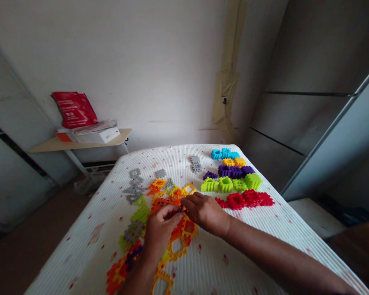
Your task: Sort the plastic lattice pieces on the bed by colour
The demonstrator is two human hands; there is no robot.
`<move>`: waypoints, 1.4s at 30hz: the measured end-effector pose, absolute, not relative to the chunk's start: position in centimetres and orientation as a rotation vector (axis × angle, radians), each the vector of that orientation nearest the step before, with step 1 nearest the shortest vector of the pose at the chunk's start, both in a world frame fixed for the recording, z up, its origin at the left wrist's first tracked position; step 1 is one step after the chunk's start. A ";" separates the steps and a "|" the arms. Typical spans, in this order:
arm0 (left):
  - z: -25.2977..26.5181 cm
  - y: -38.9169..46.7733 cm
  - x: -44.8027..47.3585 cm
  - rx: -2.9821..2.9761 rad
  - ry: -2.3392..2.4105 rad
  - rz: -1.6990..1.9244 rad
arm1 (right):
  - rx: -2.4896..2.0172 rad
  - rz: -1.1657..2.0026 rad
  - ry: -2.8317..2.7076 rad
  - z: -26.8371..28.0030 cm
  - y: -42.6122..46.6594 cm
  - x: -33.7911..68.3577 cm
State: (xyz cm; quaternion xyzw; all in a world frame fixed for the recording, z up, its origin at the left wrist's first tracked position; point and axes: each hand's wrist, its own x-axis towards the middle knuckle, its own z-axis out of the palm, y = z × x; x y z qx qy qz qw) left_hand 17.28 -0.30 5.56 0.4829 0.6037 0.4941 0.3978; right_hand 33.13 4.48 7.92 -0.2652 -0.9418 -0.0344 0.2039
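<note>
Both of my hands meet over the pile of loose, notched plastic building tiles. My left hand (162, 225) pinches a small purple building tile (182, 209) between thumb and fingers. From the other side, my right hand (205, 212) closes on the same tile, and the fingers cover most of it. Beneath and around the hands lie orange and yellow tiles (176, 247), some with square openings. Green tiles (140, 212) and a grey tile (133, 231) are left of my left hand. Right of my right hand, red tiles (236, 201) stand in stacks.
Stacks of green (225, 184), purple (234, 171) and blue tiles (217, 154) line the right of the white spotted bed cover (95, 262). Grey tiles (134, 190) lie farther left. A side table (123, 136) with a red bag (74, 110) stands by the wall; a cabinet (295, 110) rises at right.
</note>
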 end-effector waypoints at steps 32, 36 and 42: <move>5.2 -2.1 12.8 1.176 1.674 1.417 | -1.533 -0.328 -3.045 9.2 21.3 38.9; 5.2 -2.2 12.8 1.161 1.682 1.406 | -1.558 -0.337 -3.040 9.0 21.3 38.8; 5.7 -2.2 13.0 1.142 1.682 1.411 | -1.544 -0.341 -3.043 8.6 21.1 38.6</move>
